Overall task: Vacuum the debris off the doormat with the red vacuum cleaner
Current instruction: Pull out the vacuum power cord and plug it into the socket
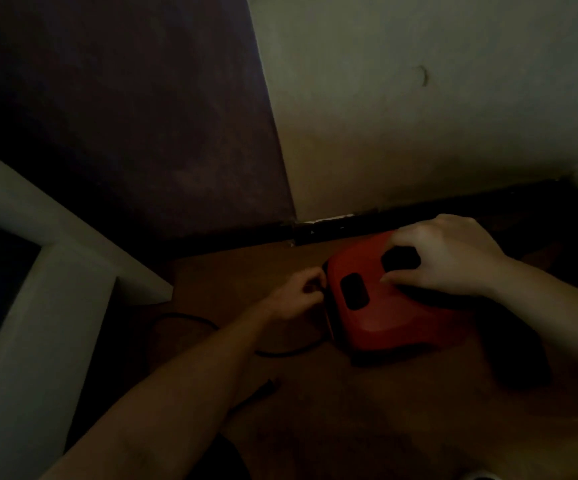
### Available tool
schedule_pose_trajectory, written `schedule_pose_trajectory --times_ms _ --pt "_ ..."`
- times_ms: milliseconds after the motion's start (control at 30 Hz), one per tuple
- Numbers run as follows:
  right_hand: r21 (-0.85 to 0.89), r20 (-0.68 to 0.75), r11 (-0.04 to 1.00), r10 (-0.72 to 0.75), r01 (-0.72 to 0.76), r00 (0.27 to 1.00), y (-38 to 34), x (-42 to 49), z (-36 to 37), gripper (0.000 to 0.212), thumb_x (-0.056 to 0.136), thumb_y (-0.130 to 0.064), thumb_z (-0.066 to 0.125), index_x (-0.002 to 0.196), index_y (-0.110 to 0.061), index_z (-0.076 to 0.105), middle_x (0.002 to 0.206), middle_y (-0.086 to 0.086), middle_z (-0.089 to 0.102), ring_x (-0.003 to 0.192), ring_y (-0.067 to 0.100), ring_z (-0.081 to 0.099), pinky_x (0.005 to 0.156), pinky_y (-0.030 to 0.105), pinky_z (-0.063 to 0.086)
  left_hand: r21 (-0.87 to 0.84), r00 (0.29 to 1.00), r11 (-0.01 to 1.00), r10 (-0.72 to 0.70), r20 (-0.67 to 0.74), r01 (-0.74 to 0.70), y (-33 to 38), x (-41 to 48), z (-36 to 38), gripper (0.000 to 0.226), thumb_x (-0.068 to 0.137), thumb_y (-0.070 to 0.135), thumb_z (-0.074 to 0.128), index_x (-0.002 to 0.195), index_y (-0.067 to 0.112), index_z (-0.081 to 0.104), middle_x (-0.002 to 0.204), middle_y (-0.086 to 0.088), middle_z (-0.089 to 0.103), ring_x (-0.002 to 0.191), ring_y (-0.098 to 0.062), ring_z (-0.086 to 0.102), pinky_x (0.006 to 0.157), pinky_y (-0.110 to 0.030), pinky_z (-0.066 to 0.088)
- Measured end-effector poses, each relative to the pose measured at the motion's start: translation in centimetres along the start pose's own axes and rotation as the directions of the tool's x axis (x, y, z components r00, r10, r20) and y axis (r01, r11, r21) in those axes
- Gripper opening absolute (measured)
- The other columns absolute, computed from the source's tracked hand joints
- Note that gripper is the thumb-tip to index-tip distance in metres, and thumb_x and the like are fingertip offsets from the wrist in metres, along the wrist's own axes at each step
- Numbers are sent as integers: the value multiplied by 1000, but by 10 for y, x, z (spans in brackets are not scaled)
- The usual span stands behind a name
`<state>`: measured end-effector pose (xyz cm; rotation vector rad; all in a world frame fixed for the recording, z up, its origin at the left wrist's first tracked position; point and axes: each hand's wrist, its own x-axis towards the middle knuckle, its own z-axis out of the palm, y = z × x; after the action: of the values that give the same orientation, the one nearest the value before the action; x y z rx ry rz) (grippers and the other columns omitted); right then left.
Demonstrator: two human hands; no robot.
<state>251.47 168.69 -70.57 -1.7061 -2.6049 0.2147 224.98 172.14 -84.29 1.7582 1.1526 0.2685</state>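
The red vacuum cleaner (384,303) sits on the brown floor near the wall corner, in dim light. My right hand (450,258) rests on its top, fingers spread around a black button or recess. My left hand (298,294) is curled at the vacuum's left end and pinches something dark there, likely the black power cord (280,353), which loops over the floor. The cord's plug (263,389) lies on the floor below my left forearm. No doormat can be made out in the dark.
A white frame or furniture edge (55,271) stands at the left. A pale wall (419,116) and a dark purple wall (142,116) meet just behind the vacuum, with a black skirting (350,226) along the floor.
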Motion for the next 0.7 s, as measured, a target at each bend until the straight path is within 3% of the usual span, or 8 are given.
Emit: schedule_pose_trajectory --times_ms 100,167,333,433,567,633,700 --pt "0 1 1000 -3 3 1000 1 0 2 45 82 -78 57 113 -46 65 121 -20 68 112 16 63 79 27 30 51 997 996 77 -27 -75 -5 2 -2 12 75 26 58 87 25 55 91 -3 58 86 -13 56 81 -33 47" --pt "1 10 1000 -2 2 1000 0 1 2 45 81 -78 57 112 -46 65 121 -20 69 110 17 63 81 28 34 114 993 987 119 -17 -116 -2 0 -6 14 77 24 61 90 20 59 95 -5 59 90 -19 60 85 -38 49" --pt "0 19 1000 -3 3 1000 -3 -2 -1 48 82 -78 56 118 -48 65 126 -20 67 112 17 63 90 33 44 424 954 855 278 111 -299 10 -2 -30 10 85 6 66 94 9 65 97 2 57 91 -14 58 83 -31 46" --pt "11 21 1000 -18 18 1000 -4 -2 -2 48 82 -77 56 119 -49 65 129 -20 66 113 16 63 92 32 43 473 945 819 277 171 -326 19 -18 -38 10 88 10 69 98 11 68 99 8 58 93 -6 56 83 -24 44" --pt "9 23 1000 -21 21 1000 -4 -2 -3 47 82 -77 56 119 -49 65 128 -21 66 114 15 63 87 31 40 462 958 872 27 286 -162 20 -37 -35 20 92 34 68 106 20 71 103 8 70 94 -5 63 87 -27 50" --pt "9 21 1000 -16 16 1000 -5 -1 -3 47 82 -77 56 119 -50 65 126 -20 67 113 16 64 81 29 36 279 963 960 -69 261 -6 14 -43 -25 26 92 44 65 98 21 74 96 9 72 90 -6 66 85 -31 52" --pt "7 24 1000 -16 16 1000 -5 -1 -2 47 81 -78 56 118 -50 65 126 -20 67 113 16 64 79 29 36 71 959 988 -151 241 138 9 -48 -10 28 95 38 62 93 12 73 91 -3 74 85 -16 70 83 -36 55"
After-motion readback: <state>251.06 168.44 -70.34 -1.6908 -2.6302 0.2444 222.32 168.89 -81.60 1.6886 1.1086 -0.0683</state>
